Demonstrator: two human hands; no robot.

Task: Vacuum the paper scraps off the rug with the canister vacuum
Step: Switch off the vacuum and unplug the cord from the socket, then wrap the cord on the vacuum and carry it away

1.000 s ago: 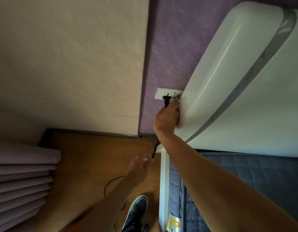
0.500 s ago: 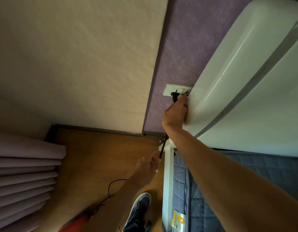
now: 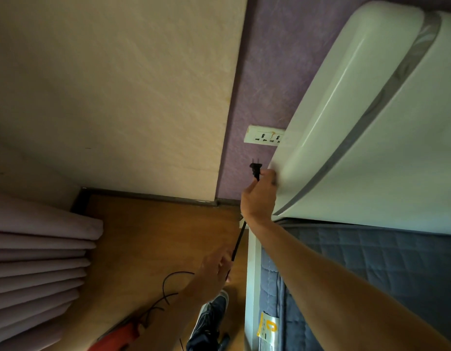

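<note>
My right grip (image 3: 258,196) pinches the plug (image 3: 255,168) by its body, prongs aimed at the wall outlet (image 3: 265,136), just below it and not touching. My left grip (image 3: 215,268), blurred, sits at the cord (image 3: 238,241) lower down; I cannot tell its closure. The canister vacuum (image 3: 118,335) lies on the floor, near left. Judgement: I should hold the moulded body, never the cord, keep fingers behind the prongs, and manage slack with the left.

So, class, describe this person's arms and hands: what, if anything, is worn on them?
Nothing visible. The right hand and left hand are bare: no gloves, rings, watch or bracelet can be made out. Both forearms are bare, with no sleeve in view. The left hand is blurred, so small details there are uncertain.
</note>
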